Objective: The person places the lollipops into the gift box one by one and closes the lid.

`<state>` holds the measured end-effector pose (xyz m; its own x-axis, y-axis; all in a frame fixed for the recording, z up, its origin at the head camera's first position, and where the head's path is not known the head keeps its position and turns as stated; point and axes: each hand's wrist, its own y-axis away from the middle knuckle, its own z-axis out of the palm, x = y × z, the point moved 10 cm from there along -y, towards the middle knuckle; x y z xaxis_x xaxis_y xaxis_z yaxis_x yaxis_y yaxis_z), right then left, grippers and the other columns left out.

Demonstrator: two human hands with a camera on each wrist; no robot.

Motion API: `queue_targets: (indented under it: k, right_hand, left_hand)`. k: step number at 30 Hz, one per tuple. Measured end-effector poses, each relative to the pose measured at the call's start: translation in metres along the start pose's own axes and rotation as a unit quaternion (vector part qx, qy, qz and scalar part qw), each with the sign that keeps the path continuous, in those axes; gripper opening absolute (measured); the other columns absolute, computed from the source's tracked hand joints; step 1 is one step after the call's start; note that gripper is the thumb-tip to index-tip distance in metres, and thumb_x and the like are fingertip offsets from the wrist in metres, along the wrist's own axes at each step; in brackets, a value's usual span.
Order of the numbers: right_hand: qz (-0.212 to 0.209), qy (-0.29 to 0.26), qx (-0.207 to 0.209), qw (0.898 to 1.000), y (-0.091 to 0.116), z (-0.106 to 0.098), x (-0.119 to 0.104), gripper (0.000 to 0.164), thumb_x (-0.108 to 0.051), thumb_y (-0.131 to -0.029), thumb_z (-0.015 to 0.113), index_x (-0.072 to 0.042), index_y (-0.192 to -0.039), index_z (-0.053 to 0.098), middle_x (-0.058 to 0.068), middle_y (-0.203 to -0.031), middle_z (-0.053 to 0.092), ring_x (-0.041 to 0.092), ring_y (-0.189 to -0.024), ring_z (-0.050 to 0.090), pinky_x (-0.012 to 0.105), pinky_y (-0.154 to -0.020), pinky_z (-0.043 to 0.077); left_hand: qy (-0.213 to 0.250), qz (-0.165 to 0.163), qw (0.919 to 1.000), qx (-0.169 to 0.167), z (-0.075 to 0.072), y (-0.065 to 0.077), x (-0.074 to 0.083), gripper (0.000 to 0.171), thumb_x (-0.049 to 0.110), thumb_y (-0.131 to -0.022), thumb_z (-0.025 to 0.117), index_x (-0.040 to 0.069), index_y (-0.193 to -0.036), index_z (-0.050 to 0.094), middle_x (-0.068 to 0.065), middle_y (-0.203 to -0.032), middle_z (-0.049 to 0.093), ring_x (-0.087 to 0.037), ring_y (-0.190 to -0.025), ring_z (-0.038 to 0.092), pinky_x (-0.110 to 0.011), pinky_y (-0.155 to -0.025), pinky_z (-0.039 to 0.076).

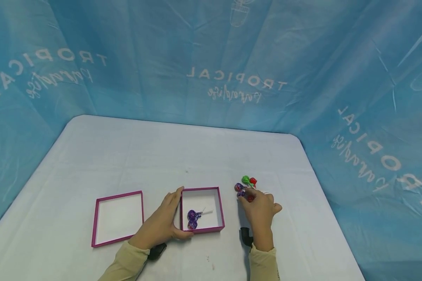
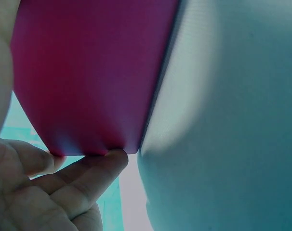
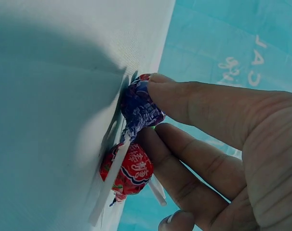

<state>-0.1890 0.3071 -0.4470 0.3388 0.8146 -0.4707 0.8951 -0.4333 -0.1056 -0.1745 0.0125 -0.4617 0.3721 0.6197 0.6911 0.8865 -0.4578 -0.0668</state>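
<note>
A lid [image 1: 119,220] lies left of the box [image 1: 204,199]. My left hand [image 1: 161,223] clasps the box's left side; steady pressure should do. Right of the box, my right hand [image 1: 261,208] pinches a purple lollipop [image 3: 139,103], best lifted without dragging the red lollipop [image 3: 131,168] beside it.

The head view is bright, the wrist views dimmer, with soft shadows across the tabletop [image 3: 45,130].

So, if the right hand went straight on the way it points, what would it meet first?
Most likely the right hand would first meet the purple lollipop it seems to be touching; beyond that, depth is unclear.
</note>
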Motion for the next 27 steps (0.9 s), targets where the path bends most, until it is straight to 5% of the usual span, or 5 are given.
queue_targets:
  k: [18,21,27]
  right_hand:
    - [-0.016,-0.014,0.005,1.000,0.002,0.000,-0.008,0.029,-0.029,-0.081,0.083,-0.016,-0.107,0.081,0.006,-0.079,0.072,0.031,-0.097,0.052,0.058,-0.084,0.021]
    - [-0.036,-0.039,0.014,0.998,0.006,-0.003,-0.017,0.026,-0.029,-0.080,0.082,-0.019,-0.104,0.082,0.001,-0.075,0.070,0.027,-0.093,0.051,0.056,-0.082,0.020]
    - [-0.109,-0.074,0.058,0.990,0.021,-0.021,-0.051,0.024,-0.031,-0.080,0.084,-0.020,-0.101,0.083,0.000,-0.096,0.078,0.025,-0.091,0.052,0.054,-0.077,0.020]
  left_hand:
    - [-0.005,0.002,1.0000,-0.001,-0.001,-0.001,0.002,0.137,0.056,-0.061,0.092,0.005,-0.161,0.014,-0.016,-0.145,0.042,-0.027,-0.132,0.048,-0.045,-0.110,0.045]
    - [-0.008,0.004,1.0000,-0.001,0.000,-0.001,0.001,0.137,0.056,-0.061,0.092,0.005,-0.161,0.014,-0.017,-0.146,0.041,-0.030,-0.134,0.046,-0.046,-0.110,0.044]
    - [-0.007,0.004,1.0000,0.000,0.000,-0.001,0.000,0.138,0.056,-0.060,0.093,0.005,-0.161,0.014,-0.017,-0.145,0.041,-0.030,-0.135,0.046,-0.047,-0.110,0.044]
